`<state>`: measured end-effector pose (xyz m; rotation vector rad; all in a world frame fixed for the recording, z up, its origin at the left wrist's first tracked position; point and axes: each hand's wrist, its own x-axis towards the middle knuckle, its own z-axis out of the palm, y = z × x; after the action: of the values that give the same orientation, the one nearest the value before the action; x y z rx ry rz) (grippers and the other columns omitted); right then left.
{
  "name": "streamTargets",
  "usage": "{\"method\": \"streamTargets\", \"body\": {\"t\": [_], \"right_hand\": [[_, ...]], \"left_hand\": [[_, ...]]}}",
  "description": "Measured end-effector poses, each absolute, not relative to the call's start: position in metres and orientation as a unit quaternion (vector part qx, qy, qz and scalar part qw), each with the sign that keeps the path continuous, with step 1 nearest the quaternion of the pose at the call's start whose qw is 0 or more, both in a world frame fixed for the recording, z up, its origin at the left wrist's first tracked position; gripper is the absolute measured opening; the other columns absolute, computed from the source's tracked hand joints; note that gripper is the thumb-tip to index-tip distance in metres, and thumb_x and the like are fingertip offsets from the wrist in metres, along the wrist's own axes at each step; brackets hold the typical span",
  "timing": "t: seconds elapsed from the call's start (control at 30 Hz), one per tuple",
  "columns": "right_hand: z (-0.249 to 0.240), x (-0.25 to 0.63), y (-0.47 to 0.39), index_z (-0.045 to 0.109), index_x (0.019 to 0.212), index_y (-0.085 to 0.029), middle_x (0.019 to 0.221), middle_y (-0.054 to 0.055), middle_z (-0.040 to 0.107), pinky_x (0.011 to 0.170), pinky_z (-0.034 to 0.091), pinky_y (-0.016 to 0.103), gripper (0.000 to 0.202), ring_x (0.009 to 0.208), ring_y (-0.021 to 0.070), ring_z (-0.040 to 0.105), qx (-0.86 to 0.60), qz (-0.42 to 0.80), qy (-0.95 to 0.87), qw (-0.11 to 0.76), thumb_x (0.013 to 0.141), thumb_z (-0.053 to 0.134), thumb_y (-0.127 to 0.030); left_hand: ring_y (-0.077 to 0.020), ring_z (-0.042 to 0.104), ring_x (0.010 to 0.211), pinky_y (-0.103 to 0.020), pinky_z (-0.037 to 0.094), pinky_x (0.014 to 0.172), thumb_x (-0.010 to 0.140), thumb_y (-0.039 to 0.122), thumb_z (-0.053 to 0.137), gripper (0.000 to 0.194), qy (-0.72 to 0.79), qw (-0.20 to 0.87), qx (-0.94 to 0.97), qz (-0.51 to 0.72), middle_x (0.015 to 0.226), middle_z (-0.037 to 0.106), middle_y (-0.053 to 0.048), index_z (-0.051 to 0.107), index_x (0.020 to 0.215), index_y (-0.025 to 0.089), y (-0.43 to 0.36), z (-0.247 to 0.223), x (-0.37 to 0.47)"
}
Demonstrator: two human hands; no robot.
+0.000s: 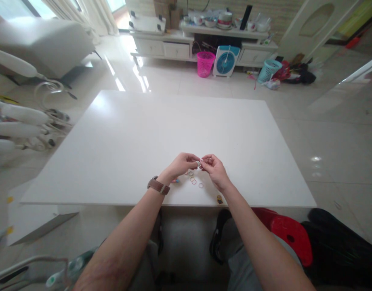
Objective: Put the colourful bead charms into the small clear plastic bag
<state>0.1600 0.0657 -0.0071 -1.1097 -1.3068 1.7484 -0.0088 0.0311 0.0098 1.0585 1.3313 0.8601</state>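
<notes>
My left hand (186, 162), with a brown-strapped watch (158, 186) at the wrist, is closed in a pinch on a small pale ring (198, 163). Its fingertips meet those of my right hand (214, 167), which is closed too, thumb and finger pressed at the same ring. Whether the right fingers hold a second loop is too small to tell. Just below the hands, several thin ring-shaped bands (193, 182) lie on the white table (161, 125). A small colourful item (175, 180) is partly hidden by my left wrist. Near my right forearm lies a small yellow-and-dark piece (219, 199).
The table's front edge (119, 205) runs just before my lap. At lower right is a red stool (291, 238). White padded chair parts (22, 114) stand left of the table. Beyond it are a pink basket (205, 64), a blue fan (226, 61) and a low cabinet (149, 47).
</notes>
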Motion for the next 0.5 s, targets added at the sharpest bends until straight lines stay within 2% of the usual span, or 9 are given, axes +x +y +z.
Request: {"method": "streamTargets", "body": {"t": [0.17,0.33,0.5], "right_hand": [[-0.006,0.162,0.066,0.059,0.089,-0.02,0.077,-0.001,0.068,0.068,0.05,0.028,0.038,0.07,0.0141,0.065,-0.432,0.682,-0.478,0.347,0.066,0.081,-0.041],[-0.002,0.162,0.069,0.066,0.082,-0.018,0.075,0.002,0.07,0.072,0.052,0.03,0.028,0.072,0.0154,0.066,-0.434,0.671,-0.493,0.343,0.067,0.08,-0.037],[0.004,0.161,0.068,0.069,0.08,-0.017,0.075,0.003,0.072,0.073,0.052,0.031,0.024,0.073,0.0165,0.066,-0.437,0.656,-0.51,0.346,0.066,0.08,-0.033]], "left_hand": [[-0.0091,0.057,0.058,-0.019,0.042,0.048,0.078,0.032,0.07,0.02,0.561,0.587,0.446,0.376,0.08,0.073,-0.006,0.07,0.088,0.014,0.031,0.008,-0.008],[-0.0121,0.063,0.069,-0.019,0.045,0.053,0.077,0.03,0.07,0.016,0.571,0.573,0.435,0.396,0.08,0.072,-0.006,0.068,0.084,0.016,0.031,0.009,-0.008],[-0.0115,0.062,0.067,-0.02,0.045,0.055,0.077,0.027,0.071,0.014,0.564,0.569,0.431,0.416,0.074,0.07,-0.004,0.069,0.084,0.015,0.032,0.007,-0.007]]}}
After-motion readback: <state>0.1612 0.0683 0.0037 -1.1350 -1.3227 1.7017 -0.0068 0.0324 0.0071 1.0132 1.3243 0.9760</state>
